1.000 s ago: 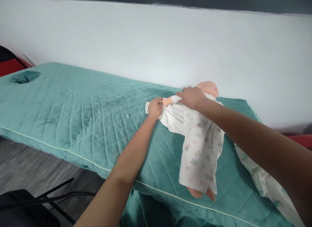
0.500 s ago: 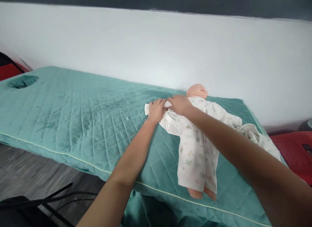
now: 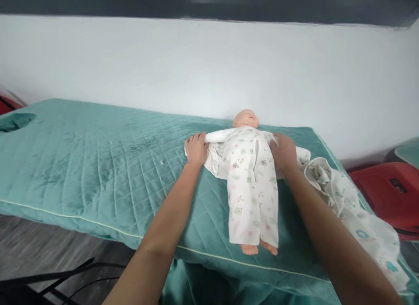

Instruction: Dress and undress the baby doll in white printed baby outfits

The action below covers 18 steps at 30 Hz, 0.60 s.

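Green quilted massage bed [image 3: 131,182]: clothed baby doll [image 3: 242,174] face up, toward right end. Left hand [image 3: 196,148]: fingers wrapped round left-side sleeve [image 3: 220,135]. Right hand [image 3: 283,153]: at right of torso, pinch or not, cannot tell. Best: steady doll, ease sleeve gently, avoid tugging.

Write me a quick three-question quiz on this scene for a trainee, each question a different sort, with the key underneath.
1. True or false: the doll's head lies farther from the person than its bare feet.
2. Where is the person's left hand?
a) on a foot
b) on a white sleeve
c) on the wall
3. Fill in: a crumpled printed ____ lies on the green quilted cover, to the right of the doll.

Key: 1. True. 2. b. 3. Cloth.
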Available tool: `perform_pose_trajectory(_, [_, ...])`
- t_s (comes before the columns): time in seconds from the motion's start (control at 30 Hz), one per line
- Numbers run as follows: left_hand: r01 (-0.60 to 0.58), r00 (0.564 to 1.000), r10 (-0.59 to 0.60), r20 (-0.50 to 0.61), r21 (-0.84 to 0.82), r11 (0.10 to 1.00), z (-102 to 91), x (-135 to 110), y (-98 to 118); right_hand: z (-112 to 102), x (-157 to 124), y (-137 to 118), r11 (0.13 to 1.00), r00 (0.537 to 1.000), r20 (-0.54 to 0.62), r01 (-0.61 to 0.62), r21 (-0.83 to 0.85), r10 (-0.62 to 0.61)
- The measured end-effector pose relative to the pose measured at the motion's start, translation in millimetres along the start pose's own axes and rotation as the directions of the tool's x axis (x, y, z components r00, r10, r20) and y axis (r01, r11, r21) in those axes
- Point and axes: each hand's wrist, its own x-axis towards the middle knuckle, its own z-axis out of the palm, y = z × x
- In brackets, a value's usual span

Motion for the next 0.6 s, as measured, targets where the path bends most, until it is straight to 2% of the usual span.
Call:
perform_pose_trajectory(0.13, [-0.018,1.000,0.017,0.011,0.027,0.999,-2.0,-7.0,2.8,14.7,-7.2,19.7,0.990,0.998,0.041,-0.047,-0.129,0.053])
perform_pose_trajectory(0.2, [-0.015,1.000,0.015,-0.010,0.022,1.000,-4.8,-13.2,4.3,15.9,-6.0,25.7,0.987,0.998,0.025,-0.044,-0.154,0.049])
perform_pose_trajectory(0.33, [-0.009,0.997,0.003,-0.074,-0.077,0.997,-15.3,-24.1,18.0,11.5,-0.2,31.8,0.982,0.991,0.000,-0.130,-0.136,0.132])
perform_pose_trajectory(0.4, [-0.032,0.996,0.016,-0.083,-0.189,0.981,-23.3,-24.4,36.3,8.9,0.9,31.3,0.984,0.988,0.026,-0.148,-0.102,0.151])
perform_pose_trajectory(0.47, [-0.098,0.995,0.084,-0.062,-0.294,0.951,-31.9,-19.0,63.7,7.2,0.8,30.3,0.981,0.982,0.033,-0.183,-0.072,0.185])
perform_pose_trajectory(0.53, [-0.231,0.972,0.234,-0.031,-0.341,0.911,-39.0,-8.4,98.5,6.6,0.3,30.2,0.968,0.968,0.019,-0.247,-0.050,0.249])
perform_pose_trajectory(0.6, [-0.360,0.917,0.396,0.041,-0.337,0.870,-42.1,5.4,136.7,6.7,0.0,31.3,0.958,0.958,0.010,-0.287,-0.024,0.288])
